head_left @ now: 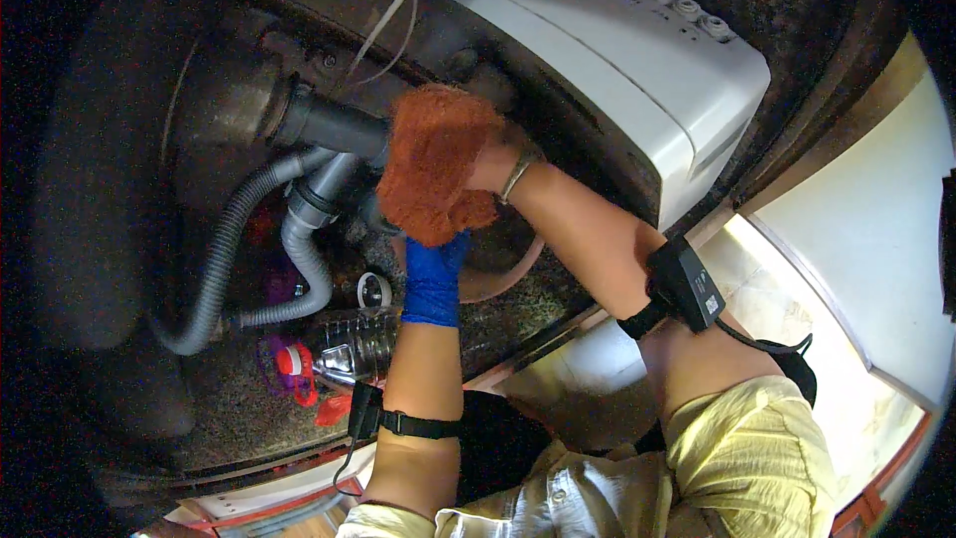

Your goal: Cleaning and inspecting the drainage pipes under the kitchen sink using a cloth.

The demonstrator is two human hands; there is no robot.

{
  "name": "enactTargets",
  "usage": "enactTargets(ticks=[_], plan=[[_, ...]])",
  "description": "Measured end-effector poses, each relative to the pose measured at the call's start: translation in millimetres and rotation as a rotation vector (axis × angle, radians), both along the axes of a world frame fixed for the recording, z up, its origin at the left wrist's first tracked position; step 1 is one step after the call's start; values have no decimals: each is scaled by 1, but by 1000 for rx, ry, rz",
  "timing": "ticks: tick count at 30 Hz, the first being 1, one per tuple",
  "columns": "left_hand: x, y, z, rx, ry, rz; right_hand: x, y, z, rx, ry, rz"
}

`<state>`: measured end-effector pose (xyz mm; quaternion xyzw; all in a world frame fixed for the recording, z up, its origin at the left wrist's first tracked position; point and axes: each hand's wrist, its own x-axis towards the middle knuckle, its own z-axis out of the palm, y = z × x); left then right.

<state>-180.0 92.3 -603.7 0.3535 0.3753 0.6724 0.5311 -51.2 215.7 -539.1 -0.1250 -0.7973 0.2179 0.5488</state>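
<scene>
An orange-brown cloth, thick and fluffy, is bunched up against the grey drain pipe under the sink. My right hand, bare with a bangle at the wrist, grips the cloth from its right side; the fingers are sunk in the fabric. Just below, my left hand in a blue glove reaches up to the cloth's lower edge. Its fingers are hidden behind the cloth, so I cannot see what they touch. The pipe's right end also disappears behind the cloth.
A white box-shaped appliance with hoses stands at upper right. Grey corrugated hoses curve down at left. A clear plastic bottle with a red cap lies beside my left forearm, near a white ring-shaped piece. A cabinet edge crosses below my hands.
</scene>
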Motion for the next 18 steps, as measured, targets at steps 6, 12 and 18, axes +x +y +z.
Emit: enactTargets(ticks=[6,12,18], plan=[[-10,6,1,49,-231,3,23,-33,41,-90,-163,-8],[-10,18,-13,31,58,57,-5,27,-25,4,-122,169],[-26,0,-6,-115,1155,214,10,6,21,-34,-224,225]])
